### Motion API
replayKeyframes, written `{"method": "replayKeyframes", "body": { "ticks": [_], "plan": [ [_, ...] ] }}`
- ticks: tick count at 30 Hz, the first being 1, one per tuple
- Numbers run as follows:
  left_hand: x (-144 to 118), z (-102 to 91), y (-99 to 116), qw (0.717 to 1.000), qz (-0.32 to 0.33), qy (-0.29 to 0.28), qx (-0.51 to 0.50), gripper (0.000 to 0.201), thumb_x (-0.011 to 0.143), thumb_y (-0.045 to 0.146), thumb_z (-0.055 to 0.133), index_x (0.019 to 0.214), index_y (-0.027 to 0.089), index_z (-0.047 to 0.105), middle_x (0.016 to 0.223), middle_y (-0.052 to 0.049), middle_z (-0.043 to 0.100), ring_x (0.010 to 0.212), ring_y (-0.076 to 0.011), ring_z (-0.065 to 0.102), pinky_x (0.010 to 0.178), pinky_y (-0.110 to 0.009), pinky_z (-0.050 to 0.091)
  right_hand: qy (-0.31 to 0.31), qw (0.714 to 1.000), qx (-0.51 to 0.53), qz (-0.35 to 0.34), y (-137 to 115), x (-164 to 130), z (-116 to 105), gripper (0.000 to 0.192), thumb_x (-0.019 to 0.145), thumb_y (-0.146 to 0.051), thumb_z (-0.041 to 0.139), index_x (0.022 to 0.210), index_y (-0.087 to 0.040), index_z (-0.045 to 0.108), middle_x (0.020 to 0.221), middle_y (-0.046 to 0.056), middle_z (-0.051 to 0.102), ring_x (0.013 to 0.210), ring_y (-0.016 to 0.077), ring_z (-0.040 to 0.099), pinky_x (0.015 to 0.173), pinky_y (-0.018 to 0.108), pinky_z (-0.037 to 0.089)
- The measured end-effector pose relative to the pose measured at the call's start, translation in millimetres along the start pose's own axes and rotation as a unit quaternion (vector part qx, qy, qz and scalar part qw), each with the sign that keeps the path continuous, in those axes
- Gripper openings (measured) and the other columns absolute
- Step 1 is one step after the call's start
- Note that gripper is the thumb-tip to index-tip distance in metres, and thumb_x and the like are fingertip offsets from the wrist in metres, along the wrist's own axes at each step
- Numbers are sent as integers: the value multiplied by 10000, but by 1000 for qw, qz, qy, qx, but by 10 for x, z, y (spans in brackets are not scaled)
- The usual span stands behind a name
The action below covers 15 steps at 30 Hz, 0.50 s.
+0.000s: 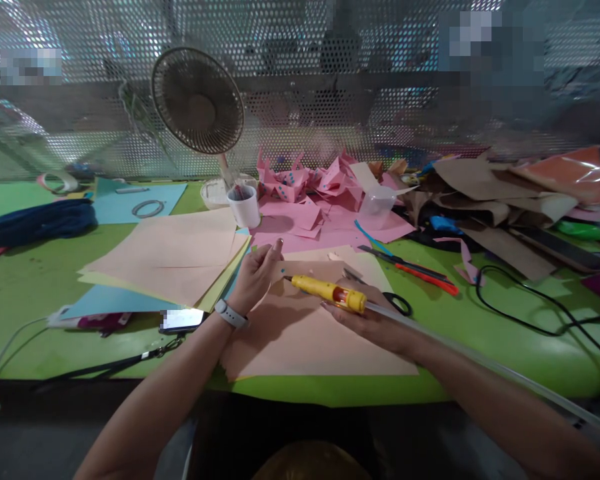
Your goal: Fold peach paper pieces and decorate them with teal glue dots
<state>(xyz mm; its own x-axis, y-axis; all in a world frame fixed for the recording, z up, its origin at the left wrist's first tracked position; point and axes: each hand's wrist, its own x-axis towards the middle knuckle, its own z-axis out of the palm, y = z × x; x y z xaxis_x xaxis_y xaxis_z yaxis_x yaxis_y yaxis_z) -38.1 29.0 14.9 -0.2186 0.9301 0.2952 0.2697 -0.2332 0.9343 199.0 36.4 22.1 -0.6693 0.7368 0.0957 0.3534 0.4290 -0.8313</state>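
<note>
My left hand [261, 272], with a pale watch band at the wrist, is closed above a stack of peach paper sheets [300, 347]. Its thumb points up, and what the fingers pinch is too small to make out. A tiny teal spot shows beside them. My right hand [367, 317] grips a yellow pen-shaped tool [320, 288] with a dark pointed tip and a reddish window. The tip points left, close to the left fingers. From the tool's back end a long, pale, clear rod or tube [455, 343] runs to the lower right.
Peach, yellow and blue sheets [170, 250] lie left. Behind are a fan [200, 103], a white cup [244, 207], folded pink papers [300, 180] and a clear cup [377, 203]. To the right are a red-and-black cutter [420, 272], scissors handles [399, 304], a black cable [525, 327] and brown scraps [480, 187].
</note>
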Motion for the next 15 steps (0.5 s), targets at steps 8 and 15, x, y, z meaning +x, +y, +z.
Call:
{"method": "replayKeyframes", "body": {
  "ticks": [8, 15],
  "plan": [
    [-3, -7, 11, 1000, 3, 5, 10, 557, 893, 659, 498, 608, 180, 499, 527, 33, 373, 499, -96, 331, 467, -254, 251, 6, 1000, -24, -14, 37, 9, 11, 249, 911, -433, 579, 790, -223, 521, 729, -16, 517, 686, 152, 477, 628, 289, 387],
    [-5, -9, -13, 1000, 1, -1, 6, 545, 908, 644, 488, 624, 179, 501, 538, 40, 344, 503, -95, 315, 472, -256, 233, 2, 1000, -4, -9, 68, 6, 25, 250, 910, -462, 574, 820, -231, 544, 757, -6, 549, 700, 168, 508, 640, 297, 401]
  ]
}}
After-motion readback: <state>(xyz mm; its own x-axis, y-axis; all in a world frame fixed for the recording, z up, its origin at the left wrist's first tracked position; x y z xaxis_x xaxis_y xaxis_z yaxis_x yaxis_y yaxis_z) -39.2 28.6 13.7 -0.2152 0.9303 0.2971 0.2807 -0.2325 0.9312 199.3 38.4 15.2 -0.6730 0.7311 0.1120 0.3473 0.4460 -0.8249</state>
